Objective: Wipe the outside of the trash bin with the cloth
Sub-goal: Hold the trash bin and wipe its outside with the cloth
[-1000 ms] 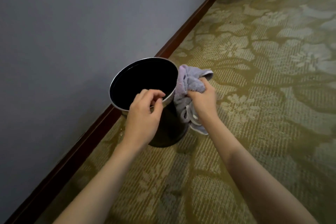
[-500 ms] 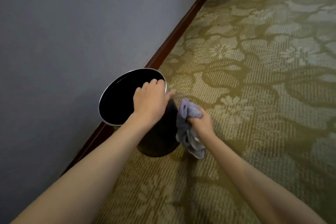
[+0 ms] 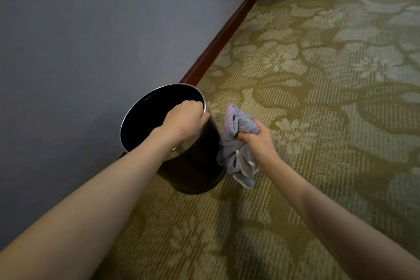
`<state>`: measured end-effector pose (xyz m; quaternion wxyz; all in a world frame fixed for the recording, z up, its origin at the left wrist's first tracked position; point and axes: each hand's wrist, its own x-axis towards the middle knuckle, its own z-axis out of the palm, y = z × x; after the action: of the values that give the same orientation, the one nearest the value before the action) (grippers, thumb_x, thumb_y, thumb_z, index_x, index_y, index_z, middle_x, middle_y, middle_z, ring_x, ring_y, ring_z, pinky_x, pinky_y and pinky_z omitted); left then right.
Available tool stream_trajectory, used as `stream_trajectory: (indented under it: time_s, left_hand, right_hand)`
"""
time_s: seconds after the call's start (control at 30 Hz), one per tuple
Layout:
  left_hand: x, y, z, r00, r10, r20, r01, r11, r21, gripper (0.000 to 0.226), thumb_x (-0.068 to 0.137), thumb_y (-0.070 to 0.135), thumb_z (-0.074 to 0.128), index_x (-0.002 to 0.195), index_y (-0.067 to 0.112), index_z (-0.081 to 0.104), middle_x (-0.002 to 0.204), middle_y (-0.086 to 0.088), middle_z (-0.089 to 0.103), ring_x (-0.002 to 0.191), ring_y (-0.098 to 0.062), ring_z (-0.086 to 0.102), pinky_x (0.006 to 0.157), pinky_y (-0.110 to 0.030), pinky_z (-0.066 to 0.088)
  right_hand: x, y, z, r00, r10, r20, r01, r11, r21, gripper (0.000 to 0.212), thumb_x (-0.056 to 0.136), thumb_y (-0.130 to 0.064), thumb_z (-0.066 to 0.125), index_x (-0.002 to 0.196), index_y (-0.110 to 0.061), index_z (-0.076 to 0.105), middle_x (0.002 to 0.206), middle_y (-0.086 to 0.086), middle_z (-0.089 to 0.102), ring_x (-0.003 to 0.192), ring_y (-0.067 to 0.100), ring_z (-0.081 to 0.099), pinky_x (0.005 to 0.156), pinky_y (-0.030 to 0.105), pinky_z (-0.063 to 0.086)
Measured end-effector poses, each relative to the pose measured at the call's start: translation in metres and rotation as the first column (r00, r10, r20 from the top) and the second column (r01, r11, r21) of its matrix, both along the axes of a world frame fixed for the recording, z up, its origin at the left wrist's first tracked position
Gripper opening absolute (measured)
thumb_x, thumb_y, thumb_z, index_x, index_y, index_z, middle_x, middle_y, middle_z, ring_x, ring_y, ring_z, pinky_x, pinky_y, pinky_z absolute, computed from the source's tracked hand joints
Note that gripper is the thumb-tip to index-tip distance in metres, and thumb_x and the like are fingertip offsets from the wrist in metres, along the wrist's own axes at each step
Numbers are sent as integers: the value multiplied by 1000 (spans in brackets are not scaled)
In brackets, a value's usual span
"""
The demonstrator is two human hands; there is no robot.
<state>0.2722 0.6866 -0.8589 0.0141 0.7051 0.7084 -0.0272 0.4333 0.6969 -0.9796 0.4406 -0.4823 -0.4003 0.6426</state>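
1. Spreading across most of the view, the patterned carpet (image 3: 318,75) runs up to a dark wooden baseboard (image 3: 227,34) under a plain grey wall (image 3: 91,29).

2. Standing on the carpet close to the wall, the trash bin (image 3: 195,166) is a dark cylinder with a metal rim, tipped a little toward the wall. Its inside looks black; whether anything lies in it cannot be told.

3. Gripping the rim on the side away from the wall, the left hand (image 3: 185,118) has its fingers curled over the edge into the opening and its thumb on the outside. By my reading it is steadying the bin.

4. Bunched in the right hand (image 3: 258,143), the cloth (image 3: 231,143) is a lavender towel. The fingers are closed tight round its middle; a fold sticks up above the fist and a tail with a white edge hangs below it.

5. Lying between the fist and the bin's wall, the cloth touches or nearly touches the side that faces away from the wall, about halfway down. The fingers themselves stay off the bin.

6. Judging progress: wiping appears under way on that one side. No clear streak or clean patch shows on the dark surface, so how much is done cannot be told. The side toward the wall and the lower band probably remain.
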Motion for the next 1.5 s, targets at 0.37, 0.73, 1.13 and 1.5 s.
stream_trajectory:
  time_s: [0.37,0.73,1.13,1.5]
  left_hand:
    - [-43,-33,2,846,-531,-52,529,847,-45,25,96,36,45,75,22,48,75,11,48,69,-7,45,64,-18,35]
    - [-115,-81,22,464,-754,-464,828,555,-74,24,98,26,43,81,15,55,82,-2,56,75,-21,53,66,-33,42]
    - [-104,-125,-13,972,-48,228,-83,844,531,33,96,38,37,100,14,60,97,2,55,94,-20,50,80,-37,40]
    - [-80,-124,-24,908,-63,413,-184,828,529,26,98,32,37,102,18,58,96,10,52,91,-6,44,81,-29,38]
  right_hand:
    - [14,-15,-1,987,55,149,-71,991,111,29,77,6,69,82,-22,66,81,-1,71,63,1,69,52,18,53]
    - [-13,-65,-14,982,118,147,-122,992,18,17,80,3,67,93,-7,61,90,12,70,87,33,69,81,57,56]
    - [-75,-113,16,993,-49,109,11,946,325,15,85,-19,69,94,-16,57,107,17,60,101,36,57,87,56,48]
    - [-61,-110,-82,519,69,852,-483,846,226,32,87,-17,57,119,-19,61,126,10,58,117,34,52,90,40,46]
